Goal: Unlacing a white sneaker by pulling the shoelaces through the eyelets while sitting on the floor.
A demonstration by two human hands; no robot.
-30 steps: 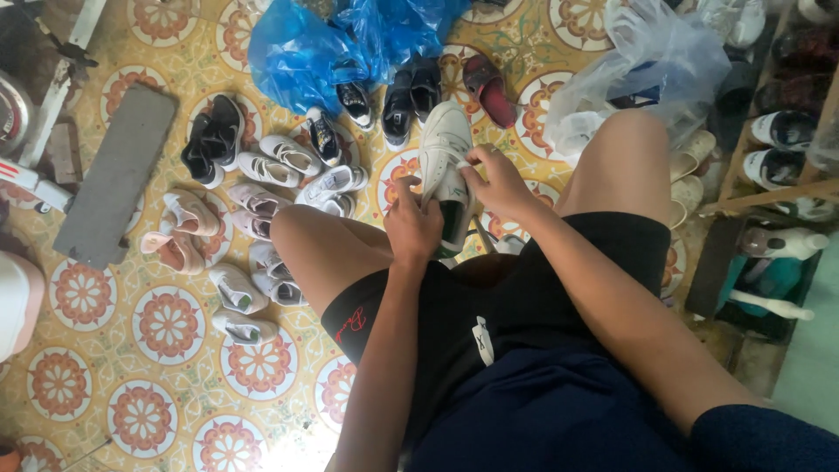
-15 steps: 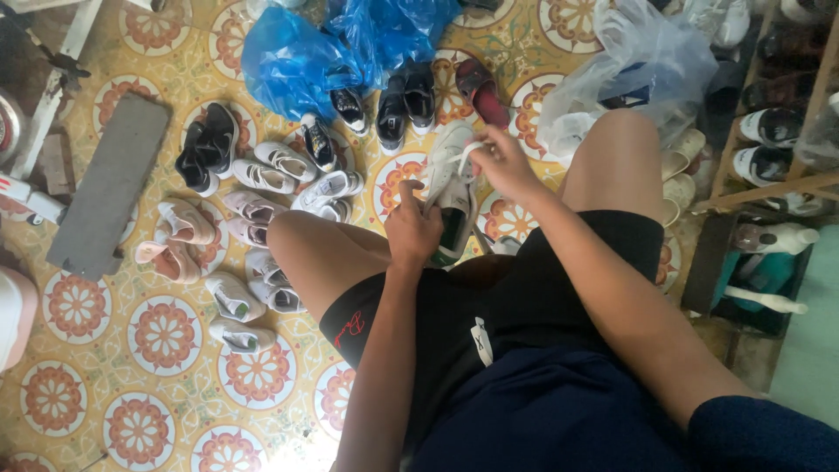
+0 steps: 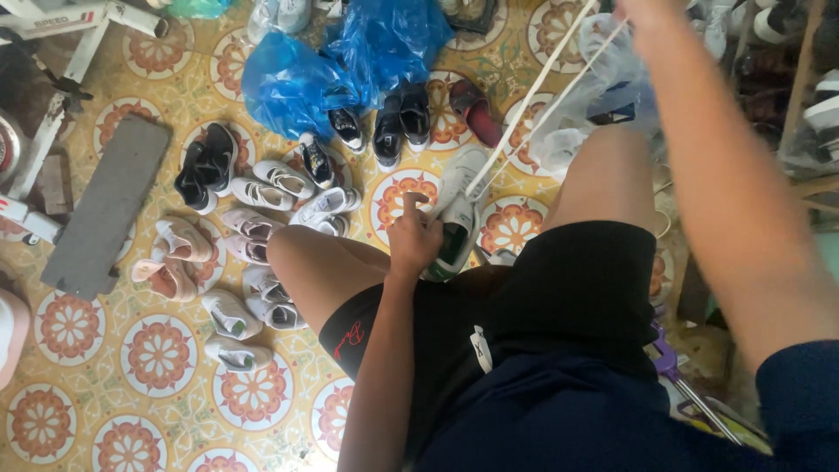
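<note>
A white sneaker (image 3: 459, 205) with a green lining rests between my knees. My left hand (image 3: 412, 236) grips its heel side, thumb up. My right hand (image 3: 651, 10) is raised to the top edge of the view, shut on a white shoelace (image 3: 533, 100) that runs taut in two strands from the sneaker's eyelets up to it. Most of that hand is cut off by the frame. I sit with bare knees and black shorts.
Many pairs of shoes (image 3: 262, 188) lie on the patterned tile floor (image 3: 157, 358) to my left. Blue plastic bags (image 3: 341, 61) sit ahead, a clear bag (image 3: 594, 114) to the right. A grey board (image 3: 109, 205) lies at left; shoe racks (image 3: 804, 79) stand at right.
My right hand has lifted from the sneaker up and to the right, drawing the white lace out long. My left hand stays on the shoe.
</note>
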